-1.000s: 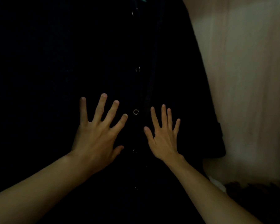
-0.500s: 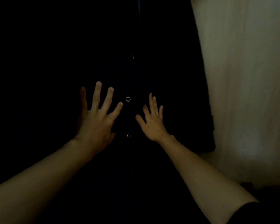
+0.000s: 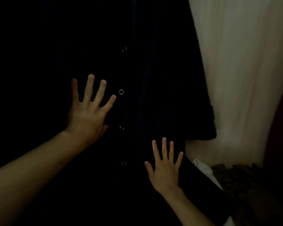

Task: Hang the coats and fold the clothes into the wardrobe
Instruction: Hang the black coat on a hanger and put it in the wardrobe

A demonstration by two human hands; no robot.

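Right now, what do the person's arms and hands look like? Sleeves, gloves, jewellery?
Two bare hands, no gloves. The left hand and right hand show no rings, and neither wrist shows a watch or bracelet. The left forearm and right forearm are uncovered as far as the frame edge; no sleeve is in view. Nails look short and unpainted, though the light is dim.

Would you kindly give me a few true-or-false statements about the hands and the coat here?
1. The left hand and right hand both have straight, spread fingers. True.
2. The right hand is higher in view than the left hand. False: it is lower.
3. Four ring snaps show down the front of the coat. True.
4. The left hand pinches a snap. False: its fingers lie straight, left of the snaps.
5. Pale cloth hangs right of the coat. True.
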